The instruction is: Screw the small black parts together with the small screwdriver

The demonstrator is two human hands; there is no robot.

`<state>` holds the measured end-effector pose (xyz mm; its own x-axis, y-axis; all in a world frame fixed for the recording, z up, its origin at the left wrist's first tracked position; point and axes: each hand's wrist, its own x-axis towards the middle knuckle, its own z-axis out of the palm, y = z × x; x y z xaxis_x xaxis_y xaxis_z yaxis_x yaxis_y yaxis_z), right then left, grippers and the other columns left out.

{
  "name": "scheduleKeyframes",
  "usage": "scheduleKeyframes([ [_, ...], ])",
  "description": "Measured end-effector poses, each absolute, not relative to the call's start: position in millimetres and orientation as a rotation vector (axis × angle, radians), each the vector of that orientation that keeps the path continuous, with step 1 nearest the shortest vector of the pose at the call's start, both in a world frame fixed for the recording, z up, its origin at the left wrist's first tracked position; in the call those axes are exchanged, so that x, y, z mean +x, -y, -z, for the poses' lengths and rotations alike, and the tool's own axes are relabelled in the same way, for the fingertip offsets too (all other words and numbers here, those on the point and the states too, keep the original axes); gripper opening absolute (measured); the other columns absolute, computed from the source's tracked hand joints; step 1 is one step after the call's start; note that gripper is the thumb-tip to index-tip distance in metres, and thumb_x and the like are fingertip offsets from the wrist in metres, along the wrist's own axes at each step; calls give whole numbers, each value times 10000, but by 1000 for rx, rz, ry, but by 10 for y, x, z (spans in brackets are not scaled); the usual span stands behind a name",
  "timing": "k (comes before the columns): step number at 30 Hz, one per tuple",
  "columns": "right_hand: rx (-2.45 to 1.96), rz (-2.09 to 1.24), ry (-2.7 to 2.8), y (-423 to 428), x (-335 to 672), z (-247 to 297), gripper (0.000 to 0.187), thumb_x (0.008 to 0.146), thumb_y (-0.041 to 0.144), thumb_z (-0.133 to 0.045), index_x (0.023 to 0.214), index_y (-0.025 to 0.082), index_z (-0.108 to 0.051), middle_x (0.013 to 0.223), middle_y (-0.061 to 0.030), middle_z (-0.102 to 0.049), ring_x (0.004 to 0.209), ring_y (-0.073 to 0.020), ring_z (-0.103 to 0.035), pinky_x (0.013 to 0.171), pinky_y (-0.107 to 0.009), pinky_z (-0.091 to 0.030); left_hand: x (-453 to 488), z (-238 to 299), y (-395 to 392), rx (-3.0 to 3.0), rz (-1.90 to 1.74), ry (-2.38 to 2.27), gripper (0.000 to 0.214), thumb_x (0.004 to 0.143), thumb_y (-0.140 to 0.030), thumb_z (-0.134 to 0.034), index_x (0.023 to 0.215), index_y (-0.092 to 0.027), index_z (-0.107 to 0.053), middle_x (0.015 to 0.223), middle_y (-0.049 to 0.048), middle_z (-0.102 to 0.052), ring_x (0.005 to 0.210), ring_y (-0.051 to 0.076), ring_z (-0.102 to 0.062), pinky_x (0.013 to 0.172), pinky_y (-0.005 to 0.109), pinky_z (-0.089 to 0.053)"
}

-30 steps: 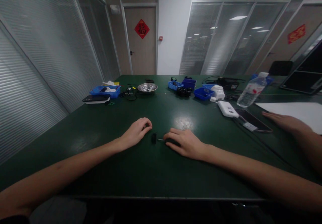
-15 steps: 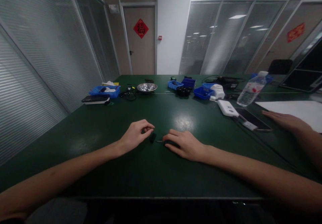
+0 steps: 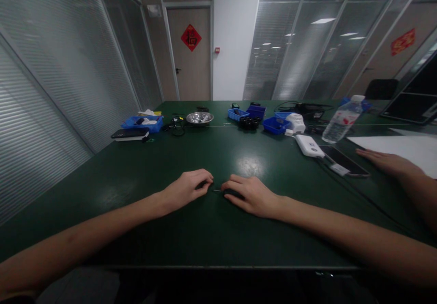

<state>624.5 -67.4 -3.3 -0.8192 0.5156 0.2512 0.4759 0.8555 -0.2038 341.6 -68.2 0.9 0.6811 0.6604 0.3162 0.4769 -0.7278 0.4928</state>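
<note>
In the head view, my left hand (image 3: 189,186) rests on the table left of centre, its thumb and fingers closed round a small black part (image 3: 202,185). Most of that part is hidden by the fingers. Just to the right, my right hand (image 3: 252,195) is wrapped round a screwdriver (image 3: 234,194) with a dark handle, held low over the green table (image 3: 218,235). Its thin metal shaft points left toward the black part. A small gap seems to separate the tip from my left fingers.
A steel bowl (image 3: 200,119) and blue trays (image 3: 142,124) stand farther back. On the right are a white power bank (image 3: 309,145), a phone (image 3: 344,160), a water bottle (image 3: 343,119) and another person's hand (image 3: 392,163) by white paper (image 3: 403,144).
My left hand has moved slightly right and down, and its fingers have closed on the black part that lay on the table. My right hand has barely moved.
</note>
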Motion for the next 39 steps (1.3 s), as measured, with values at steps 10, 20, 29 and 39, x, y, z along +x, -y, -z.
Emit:
scheduleKeyframes([
  [10, -735, -232, 2740, 682, 6255, 3, 243, 1075, 342, -495, 1271, 228, -584, 1144, -64, -638, 851, -160, -632, 705, -278, -463, 2996, 55, 191, 2525, -787, -951, 217, 1008, -207, -582, 1170, -190, -725, 1228, 81, -678, 1131, 194, -651, 1021, 371, -521],
  [20, -753, -246, 2736, 693, 6238, -7, 238, 1073, 335, -494, 1257, 225, -596, 1124, -68, -642, 854, -165, -634, 720, -286, -475, 3036, 65, 192, 2333, -1078, -1204, 244, 1005, -315, -607, 1154, -228, -781, 1140, 75, -723, 1062, 224, -669, 947, 384, -541],
  [29, -745, -231, 2737, 679, 6247, -5, 239, 1077, 338, -487, 1258, 224, -592, 1130, -65, -638, 848, -160, -634, 714, -279, -474, 3097, 116, 199, 2015, -1026, -1305, 304, 910, -373, -719, 1155, -203, -775, 1124, 74, -748, 992, 228, -691, 895, 374, -546],
  [39, -730, -246, 2725, 682, 6248, -18, 237, 1074, 332, -495, 1258, 218, -593, 1127, -60, -636, 816, -152, -618, 682, -281, -459, 3115, 73, 215, 2075, -873, -1348, 316, 922, -425, -689, 1136, -213, -784, 1185, 72, -728, 879, 212, -648, 709, 315, -492],
])
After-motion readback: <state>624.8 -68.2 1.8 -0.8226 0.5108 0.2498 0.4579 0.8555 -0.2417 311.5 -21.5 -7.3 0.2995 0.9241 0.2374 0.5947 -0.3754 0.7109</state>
